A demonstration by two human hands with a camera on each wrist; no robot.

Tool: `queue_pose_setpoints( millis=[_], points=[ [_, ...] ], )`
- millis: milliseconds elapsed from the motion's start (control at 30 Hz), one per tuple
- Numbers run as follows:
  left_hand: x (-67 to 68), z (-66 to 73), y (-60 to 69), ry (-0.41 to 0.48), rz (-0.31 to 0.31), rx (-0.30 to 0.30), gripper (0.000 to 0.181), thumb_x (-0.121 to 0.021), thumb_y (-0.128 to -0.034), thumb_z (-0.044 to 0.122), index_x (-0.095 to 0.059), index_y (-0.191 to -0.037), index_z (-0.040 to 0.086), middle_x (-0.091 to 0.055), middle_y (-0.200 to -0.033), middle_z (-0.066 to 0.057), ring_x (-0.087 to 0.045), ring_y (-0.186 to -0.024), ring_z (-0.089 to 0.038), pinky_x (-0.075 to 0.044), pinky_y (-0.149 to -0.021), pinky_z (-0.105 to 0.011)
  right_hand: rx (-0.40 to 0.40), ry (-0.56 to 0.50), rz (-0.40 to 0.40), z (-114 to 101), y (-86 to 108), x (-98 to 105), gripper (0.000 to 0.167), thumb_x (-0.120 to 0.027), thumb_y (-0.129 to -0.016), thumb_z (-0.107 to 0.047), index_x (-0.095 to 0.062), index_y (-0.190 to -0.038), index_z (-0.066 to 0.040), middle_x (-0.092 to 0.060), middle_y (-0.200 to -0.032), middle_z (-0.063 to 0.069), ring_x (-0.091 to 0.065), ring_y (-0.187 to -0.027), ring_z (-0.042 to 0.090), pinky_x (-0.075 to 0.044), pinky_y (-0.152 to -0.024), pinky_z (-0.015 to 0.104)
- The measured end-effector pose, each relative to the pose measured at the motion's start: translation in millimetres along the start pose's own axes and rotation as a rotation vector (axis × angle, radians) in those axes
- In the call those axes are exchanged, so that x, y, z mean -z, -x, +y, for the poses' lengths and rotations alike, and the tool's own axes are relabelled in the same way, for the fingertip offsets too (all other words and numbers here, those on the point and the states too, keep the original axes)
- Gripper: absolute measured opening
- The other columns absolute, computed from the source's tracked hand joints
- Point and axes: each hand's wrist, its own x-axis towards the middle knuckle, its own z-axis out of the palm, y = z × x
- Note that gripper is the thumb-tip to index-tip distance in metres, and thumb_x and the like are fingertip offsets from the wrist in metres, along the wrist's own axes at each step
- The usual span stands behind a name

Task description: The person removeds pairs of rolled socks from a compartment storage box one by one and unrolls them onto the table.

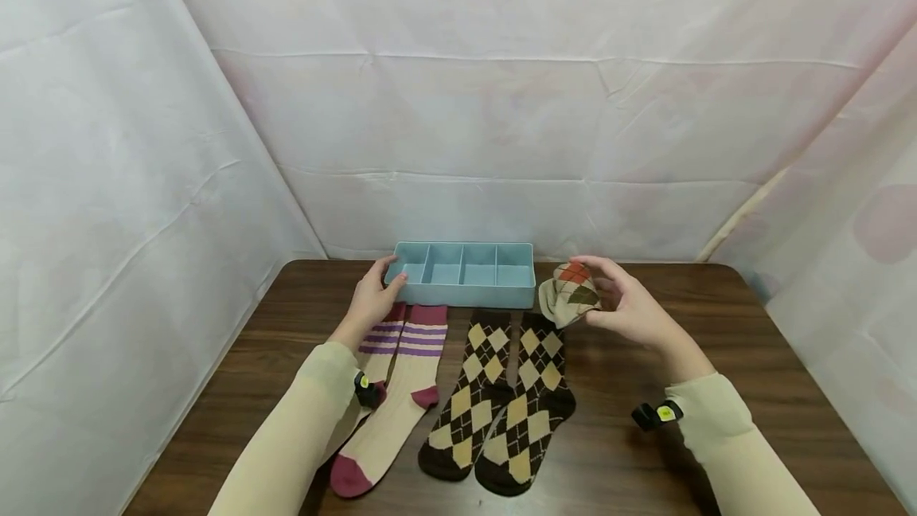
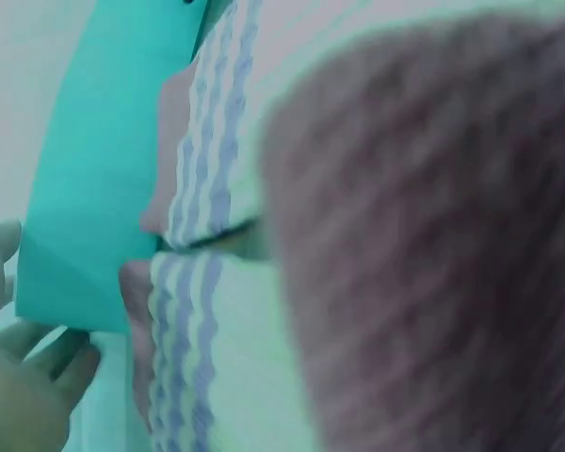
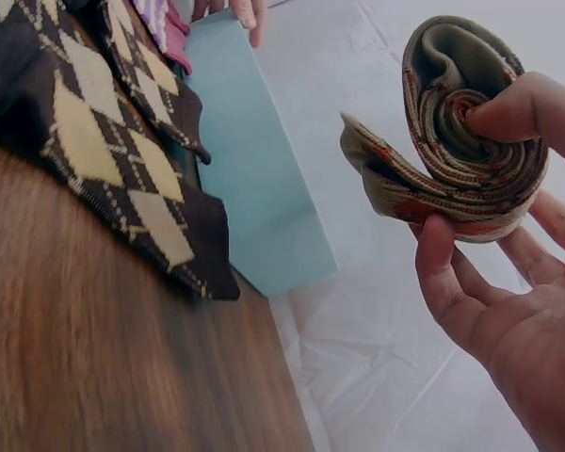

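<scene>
My right hand (image 1: 626,305) holds a rolled-up pair of argyle socks (image 1: 573,293) in beige, red and green, lifted just right of the box. In the right wrist view the rolled socks (image 3: 471,141) show their spiral end, with the thumb pressed into it. At the back of the table stands a light blue box (image 1: 458,295) with several compartments, none holding anything. My left hand (image 1: 372,293) grips the box's left end, thumb at the front and fingers behind. The left wrist view shows that hand (image 2: 28,377) at the box's corner (image 2: 85,235).
Cream socks with maroon toes and purple stripes (image 1: 401,396) lie flat at the left, partly under my left arm. Dark brown argyle socks (image 1: 526,412) lie flat beside them on the wooden table (image 1: 630,452). White cloth (image 1: 501,118) hangs behind and at both sides.
</scene>
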Motion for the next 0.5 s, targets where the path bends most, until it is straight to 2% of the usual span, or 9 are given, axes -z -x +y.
queue_pose_setpoints(
  millis=[67,200,267,300,367,500],
  points=[
    [0.6,6.2,2.1,-0.039,0.062,-0.060,0.058,-0.063,-0.1129,0.031,-0.047,-0.161,0.005,-0.048,-0.162,-0.025,-0.047,-0.148,-0.045,-0.041,-0.118,-0.063,0.010,0.004,-0.012,-0.3,3.0,0.2,0.084,-0.071,-0.089,0.016,-0.042,-0.165,-0.009,-0.055,-0.151,0.018,-0.061,-0.132,0.008,-0.057,-0.089,0.031],
    [-5.9,25.7,6.9,-0.079,0.209,-0.245,0.048,-0.068,-0.1096,0.022,-0.058,-0.148,-0.004,-0.057,-0.145,-0.026,-0.056,-0.130,-0.046,-0.047,-0.107,-0.061,0.044,-0.017,-0.041,-0.3,9.6,-0.3,0.085,-0.067,-0.088,0.019,-0.041,-0.165,-0.007,-0.053,-0.152,0.018,-0.060,-0.134,0.009,-0.056,-0.087,0.031],
    [-12.5,39.8,11.1,-0.061,0.239,-0.316,0.042,-0.069,-0.1086,0.020,-0.062,-0.143,-0.003,-0.061,-0.138,-0.024,-0.060,-0.122,-0.044,-0.050,-0.101,-0.059,0.059,-0.031,-0.059,0.0,13.6,-0.1,0.085,-0.065,-0.088,0.021,-0.040,-0.165,-0.005,-0.053,-0.152,0.018,-0.059,-0.136,0.010,-0.056,-0.086,0.031],
    [-16.8,46.9,13.3,-0.040,0.235,-0.341,0.040,-0.069,-0.1085,0.019,-0.062,-0.141,-0.002,-0.062,-0.136,-0.023,-0.062,-0.119,-0.042,-0.051,-0.098,-0.058,0.063,-0.039,-0.066,0.1,15.9,-0.1,0.086,-0.064,-0.088,0.022,-0.039,-0.165,-0.005,-0.053,-0.152,0.017,-0.059,-0.136,0.010,-0.056,-0.086,0.031],
    [-26.6,62.5,18.8,0.021,0.191,-0.355,0.036,-0.069,-0.1091,0.021,-0.063,-0.140,0.003,-0.065,-0.134,-0.018,-0.065,-0.113,-0.035,-0.055,-0.093,-0.053,0.070,-0.063,-0.080,0.5,20.1,0.0,0.086,-0.063,-0.088,0.023,-0.038,-0.166,-0.005,-0.053,-0.153,0.017,-0.058,-0.138,0.011,-0.057,-0.087,0.031],
    [-52.3,92.5,31.1,0.201,0.027,-0.311,0.031,-0.068,-0.1097,0.020,-0.062,-0.139,0.011,-0.069,-0.131,-0.012,-0.069,-0.107,-0.024,-0.059,-0.090,-0.043,0.107,-0.097,-0.112,2.5,27.2,-1.0,0.085,-0.063,-0.090,0.024,-0.035,-0.166,-0.002,-0.052,-0.155,0.019,-0.059,-0.140,0.015,-0.059,-0.091,0.030]
  ],
)
